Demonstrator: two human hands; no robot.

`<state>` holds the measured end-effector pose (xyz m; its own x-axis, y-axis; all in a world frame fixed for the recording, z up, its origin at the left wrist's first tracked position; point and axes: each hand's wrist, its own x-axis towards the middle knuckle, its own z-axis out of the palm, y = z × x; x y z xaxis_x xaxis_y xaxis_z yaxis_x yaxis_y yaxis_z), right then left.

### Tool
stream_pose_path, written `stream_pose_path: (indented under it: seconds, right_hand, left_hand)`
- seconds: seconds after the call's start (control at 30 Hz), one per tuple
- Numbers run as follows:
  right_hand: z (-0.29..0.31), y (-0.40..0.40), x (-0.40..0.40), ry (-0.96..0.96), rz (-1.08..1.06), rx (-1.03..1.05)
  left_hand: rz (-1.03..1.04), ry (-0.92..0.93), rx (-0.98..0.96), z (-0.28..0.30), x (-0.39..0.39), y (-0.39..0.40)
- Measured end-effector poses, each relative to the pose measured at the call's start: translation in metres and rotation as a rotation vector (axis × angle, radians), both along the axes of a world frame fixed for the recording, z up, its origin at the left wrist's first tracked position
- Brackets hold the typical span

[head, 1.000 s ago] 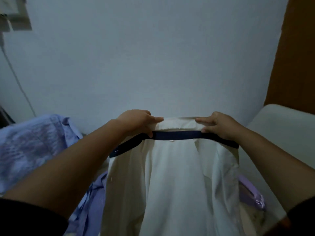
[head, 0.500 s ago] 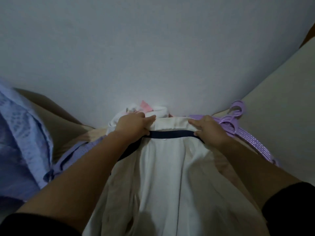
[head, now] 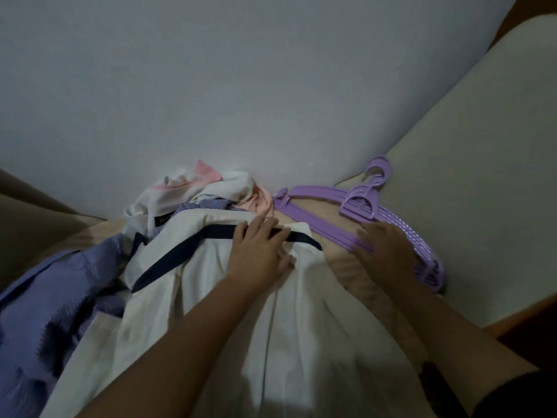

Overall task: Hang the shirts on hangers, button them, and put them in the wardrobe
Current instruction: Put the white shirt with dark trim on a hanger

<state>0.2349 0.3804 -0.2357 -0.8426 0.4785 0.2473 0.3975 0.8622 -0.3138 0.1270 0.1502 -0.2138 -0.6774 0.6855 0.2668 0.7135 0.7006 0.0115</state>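
A grey wall [head: 241, 86] fills the upper frame, with a beige couch [head: 482, 146] running down the right. The white shirt [head: 241, 312] lies spread across the centre and lower frame, a dark hanger [head: 180, 254] threaded through its shoulders, near the collar. Blue shirts [head: 45, 291] bunch at lower left, and a clothes pile [head: 193, 188] sits above the collar. Purple hangers [head: 346, 218] are stacked at centre right. The left hand [head: 259, 251] presses the collar flat, fingers straight and slightly spread; the right hand [head: 388, 251] rests open on the purple stack. The hanging step looks done; buttoning likely comes next, calling for both hands at the placket.
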Motion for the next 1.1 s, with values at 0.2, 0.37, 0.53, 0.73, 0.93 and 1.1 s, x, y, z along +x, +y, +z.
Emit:
stream_pose_path:
  seconds: [0.2, 0.37, 0.53, 0.73, 0.93, 1.1]
  right_hand:
    - [-0.023, 0.033, 0.040, -0.140, -0.113, 0.046]
    - [-0.034, 0.038, 0.043, -0.187, -0.152, 0.041]
    - [-0.042, 0.036, 0.037, -0.117, -0.211, 0.069]
    - [-0.047, 0.042, 0.030, -0.091, -0.219, 0.149]
    - [-0.044, 0.040, 0.031, -0.048, -0.237, 0.124]
    - [-0.035, 0.034, 0.032, 0.032, -0.265, 0.039]
  left_hand:
    - [0.035, -0.151, -0.187, -0.059, 0.031, 0.017]
    - [0.090, -0.151, -0.227, -0.077, 0.038, 0.020]
    - [0.072, -0.112, -0.199, -0.082, 0.036, 0.022]
    - [0.084, -0.118, -0.194, -0.084, 0.034, 0.021]
    - [0.065, -0.120, -0.160, -0.078, 0.033, 0.018]
    - [0.023, -0.113, -0.120, -0.066, 0.035, 0.003]
